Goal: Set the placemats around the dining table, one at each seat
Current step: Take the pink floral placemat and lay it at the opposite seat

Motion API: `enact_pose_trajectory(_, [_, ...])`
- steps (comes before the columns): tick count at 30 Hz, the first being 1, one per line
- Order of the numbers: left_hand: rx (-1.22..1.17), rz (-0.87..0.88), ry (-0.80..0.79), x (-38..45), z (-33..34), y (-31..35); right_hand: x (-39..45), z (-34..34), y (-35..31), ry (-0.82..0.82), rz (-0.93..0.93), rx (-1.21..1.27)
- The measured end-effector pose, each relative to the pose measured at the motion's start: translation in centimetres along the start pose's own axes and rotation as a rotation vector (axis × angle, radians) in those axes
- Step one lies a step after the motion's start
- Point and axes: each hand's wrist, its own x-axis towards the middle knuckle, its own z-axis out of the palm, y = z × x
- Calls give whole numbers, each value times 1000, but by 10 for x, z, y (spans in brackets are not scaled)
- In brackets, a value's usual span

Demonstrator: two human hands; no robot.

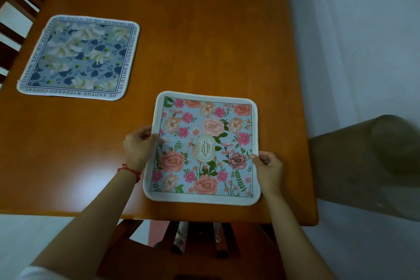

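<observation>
Square pink-floral fabric placemat with white border [202,148] lies flat on glossy orange-brown wooden dining table [204,29], lower centre of frame, near table's bottom edge. Left hand [138,145] pinches mat's left edge, thumb on top, fingers curled under. Right hand [269,167] pinches mat's right edge likewise. Thin red string bracelet [129,170] on left wrist. Second square blue-grey floral placemat with lettered border [79,58] lies flat at upper left of frame, well apart from first. Slatted wooden chair back [200,241] below table edge, bottom centre.
</observation>
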Motion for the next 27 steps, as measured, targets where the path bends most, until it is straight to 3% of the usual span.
enact_pose_trajectory(27, [33, 50, 0, 12, -8, -9, 5, 10, 3, 16, -69, -111])
